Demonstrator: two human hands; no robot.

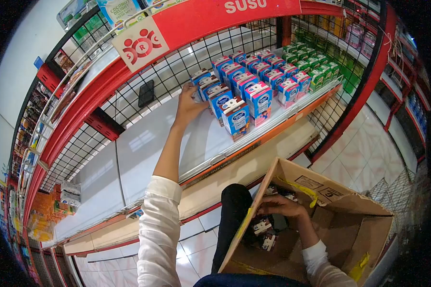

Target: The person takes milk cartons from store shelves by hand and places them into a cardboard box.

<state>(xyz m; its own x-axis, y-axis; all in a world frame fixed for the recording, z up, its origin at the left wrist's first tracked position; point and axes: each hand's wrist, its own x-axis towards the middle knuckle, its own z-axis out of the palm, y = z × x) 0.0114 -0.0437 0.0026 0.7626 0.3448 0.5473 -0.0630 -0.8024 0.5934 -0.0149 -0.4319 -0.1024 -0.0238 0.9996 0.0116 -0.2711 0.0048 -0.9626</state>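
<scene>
My left hand point(190, 106) reaches over the white shelf to the left side of a row of blue milk cartons with brown tops point(237, 117). Its thumb and fingers are apart and curved beside the rear cartons, touching or nearly so; no carton is clearly in its grasp. Down at the right, my right hand point(282, 208) is inside an open cardboard box point(337, 234). Its fingers are loosely bent and spread above small brown-and-white cartons point(268, 241) lying jumbled in the box; nothing shows between them. The box wall and shadow partly hide these cartons.
Pink-topped blue cartons point(259, 103) stand in rows to the right, with green cartons point(317, 79) beyond. A dark phone-like object point(146, 93) leans on the black mesh. Orange packs point(48, 210) sit at the shelf's far left. A red sign point(215, 12) hangs above.
</scene>
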